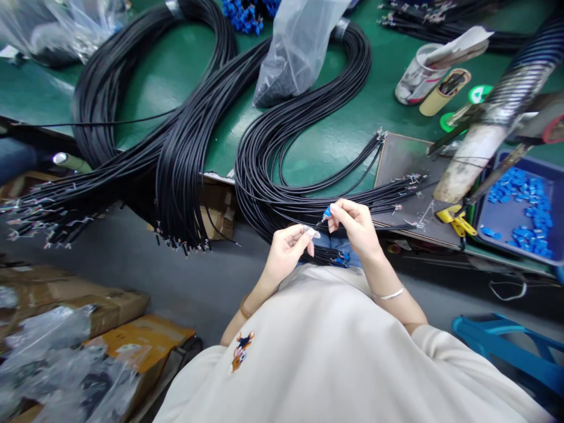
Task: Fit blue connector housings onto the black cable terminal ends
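Right hand (355, 226), nearly closed, pinches a blue connector (326, 212) as the left hand (284, 249), also closed, grips its thin dark wire (319, 224) before a green table (315, 161) strewn with black cable bundles (255, 155), cardboard boxes (117, 302) at left and a blue stool (489, 330) at right above gray floor (198, 288).

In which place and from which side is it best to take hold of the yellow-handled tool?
Probably grip the yellow handles of the yellow-handled tool with the right hand, once free of the blue connector, coming from the near side. The handles lie at the near edge of the grey board, while the hose end crowds the far side.
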`<move>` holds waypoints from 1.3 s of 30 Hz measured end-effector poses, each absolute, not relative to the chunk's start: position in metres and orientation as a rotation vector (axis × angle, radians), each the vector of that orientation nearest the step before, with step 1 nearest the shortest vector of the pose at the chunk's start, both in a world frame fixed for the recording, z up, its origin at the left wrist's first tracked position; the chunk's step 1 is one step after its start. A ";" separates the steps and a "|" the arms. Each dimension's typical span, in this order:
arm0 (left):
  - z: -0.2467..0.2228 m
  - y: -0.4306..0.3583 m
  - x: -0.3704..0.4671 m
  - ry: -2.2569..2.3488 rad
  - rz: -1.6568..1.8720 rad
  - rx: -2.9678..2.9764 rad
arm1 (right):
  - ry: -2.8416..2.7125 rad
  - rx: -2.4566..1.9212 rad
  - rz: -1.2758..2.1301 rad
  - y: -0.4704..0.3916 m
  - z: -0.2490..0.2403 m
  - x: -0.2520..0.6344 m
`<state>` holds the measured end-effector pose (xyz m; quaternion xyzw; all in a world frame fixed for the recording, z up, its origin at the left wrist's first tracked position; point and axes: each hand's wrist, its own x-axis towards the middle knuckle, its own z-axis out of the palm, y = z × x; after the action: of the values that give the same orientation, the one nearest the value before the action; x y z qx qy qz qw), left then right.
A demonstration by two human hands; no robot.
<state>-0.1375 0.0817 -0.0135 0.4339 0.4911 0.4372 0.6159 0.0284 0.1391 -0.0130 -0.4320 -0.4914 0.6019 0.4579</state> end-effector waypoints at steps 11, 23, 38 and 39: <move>-0.015 0.080 -0.140 1.158 1.034 1.013 | -1.145 -1.040 1.429 0.141 -0.016 0.035; -0.001 0.064 -0.195 0.704 1.110 0.525 | -1.019 -1.159 1.241 0.151 -0.020 0.044; 0.014 0.064 -0.186 0.514 1.465 0.452 | -1.028 -1.261 1.232 0.146 -0.016 0.027; 0.013 0.064 -0.186 0.536 1.480 0.461 | -1.020 -1.261 1.233 0.146 -0.016 0.027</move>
<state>-0.1859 0.0644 0.0128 0.2057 0.2389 0.6599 0.6820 0.0269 0.1462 -0.0156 -0.5269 -0.4263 0.5153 0.5245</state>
